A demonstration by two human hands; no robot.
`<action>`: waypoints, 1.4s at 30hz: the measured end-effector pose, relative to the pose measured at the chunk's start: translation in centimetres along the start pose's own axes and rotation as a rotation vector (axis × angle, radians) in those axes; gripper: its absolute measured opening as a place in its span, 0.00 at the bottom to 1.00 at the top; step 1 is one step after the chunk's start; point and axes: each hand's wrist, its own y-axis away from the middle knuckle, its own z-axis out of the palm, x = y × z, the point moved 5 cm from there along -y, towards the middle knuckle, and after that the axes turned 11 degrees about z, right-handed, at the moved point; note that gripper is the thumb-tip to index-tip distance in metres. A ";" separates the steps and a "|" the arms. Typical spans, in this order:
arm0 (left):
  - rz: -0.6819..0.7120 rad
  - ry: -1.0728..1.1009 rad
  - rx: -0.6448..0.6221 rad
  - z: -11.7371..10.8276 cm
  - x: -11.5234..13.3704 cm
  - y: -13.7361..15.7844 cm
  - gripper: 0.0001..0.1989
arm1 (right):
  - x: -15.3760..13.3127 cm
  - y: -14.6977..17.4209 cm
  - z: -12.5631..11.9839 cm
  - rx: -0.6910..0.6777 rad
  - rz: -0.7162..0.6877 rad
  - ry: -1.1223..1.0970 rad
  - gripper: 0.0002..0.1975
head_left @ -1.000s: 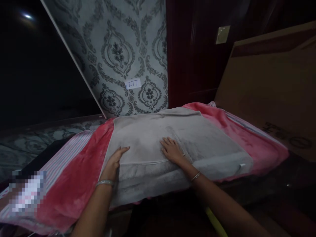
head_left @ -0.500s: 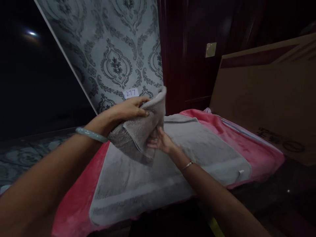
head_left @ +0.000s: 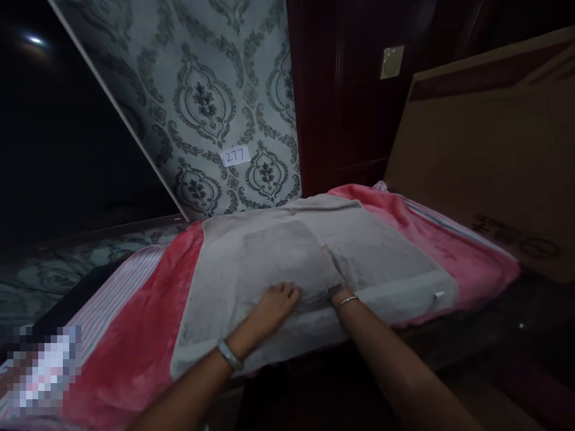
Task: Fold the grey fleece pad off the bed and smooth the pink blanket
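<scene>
A folded grey towel (head_left: 281, 248) lies on a larger grey towel (head_left: 390, 251) spread over a pink blanket (head_left: 148, 317). My left hand (head_left: 279, 302) rests on the near part of the folded towel, palm down with its fingers laid out on the cloth. At the folded towel's right near corner is my right hand (head_left: 340, 294). Cloth covers most of it, so its fingers are hidden and its grip does not show.
Patterned wallpaper with a white "277" label (head_left: 235, 155) rises behind. A large cardboard box (head_left: 485, 161) stands at the right, by a dark red panel with a wall plate (head_left: 392, 62). A dark glossy screen-like panel (head_left: 81, 131) is at the left. Striped cloth (head_left: 121, 287) shows beside the blanket.
The folded towel was held up in the air between both hands; now it lies flat on the larger towel. Both hands have come down and nearer to me.
</scene>
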 end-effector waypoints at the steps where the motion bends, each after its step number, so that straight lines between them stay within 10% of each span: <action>1: -0.060 -0.013 0.026 1.7 0.7 0.3 0.17 | 0.8 0.2 -0.9 -0.016 0.036 -0.064 0.29; 9: -0.276 -0.076 0.329 2.9 1.9 1.5 0.13 | 3.4 -0.9 -5.9 -0.173 0.383 -0.263 0.19; 17: -0.190 0.017 0.385 3.1 2.0 2.3 0.15 | 3.4 -1.2 -7.1 -0.091 0.223 0.034 0.29; 22: -0.117 0.345 0.347 0.8 0.5 1.4 0.11 | 1.8 -1.8 -8.8 0.258 0.014 0.547 0.33; 27: -0.247 0.338 0.213 1.3 0.1 -1.7 0.29 | -2.0 -3.9 -4.5 0.246 -0.291 1.041 0.33; 34: -0.288 0.231 0.149 4.9 2.0 -1.9 0.34 | -2.2 -8.6 0.1 0.094 -0.245 1.328 0.34; 42: -0.273 0.225 0.179 4.3 2.0 -1.9 0.32 | -0.3 -9.6 0.0 0.019 -0.177 1.342 0.34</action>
